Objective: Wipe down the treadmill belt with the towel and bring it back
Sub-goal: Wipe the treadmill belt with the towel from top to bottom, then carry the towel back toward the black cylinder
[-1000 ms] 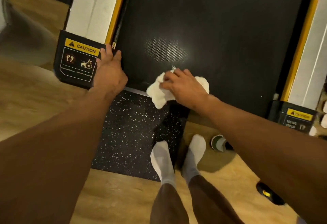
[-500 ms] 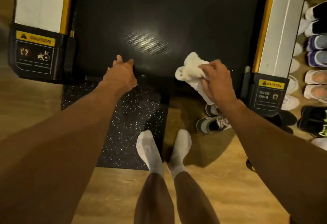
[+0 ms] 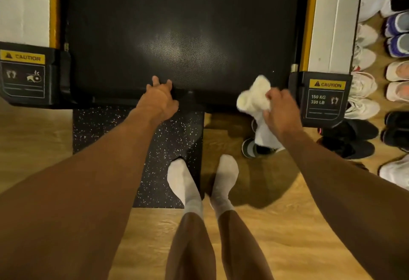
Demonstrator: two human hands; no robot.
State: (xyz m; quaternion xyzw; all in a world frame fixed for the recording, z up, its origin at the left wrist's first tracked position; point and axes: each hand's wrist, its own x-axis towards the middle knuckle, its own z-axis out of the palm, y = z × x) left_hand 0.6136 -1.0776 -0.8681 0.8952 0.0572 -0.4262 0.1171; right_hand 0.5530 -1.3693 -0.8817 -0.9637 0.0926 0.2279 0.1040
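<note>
Both hands are at the near end of the wide black textured treadmill belt (image 3: 181, 25): the left hand (image 3: 159, 98) lies flat with fingers spread on the belt's edge and holds nothing, while the right hand (image 3: 279, 111) is closed around the fluffy white crumpled towel (image 3: 253, 100). Compared with half a second ago, the right hand carried the towel further right, close beside the black corner cap with yellow caution label (image 3: 325, 98), the left hand staying put. Its long axis runs from the belt toward the person, one end hanging below the right hand.
</note>
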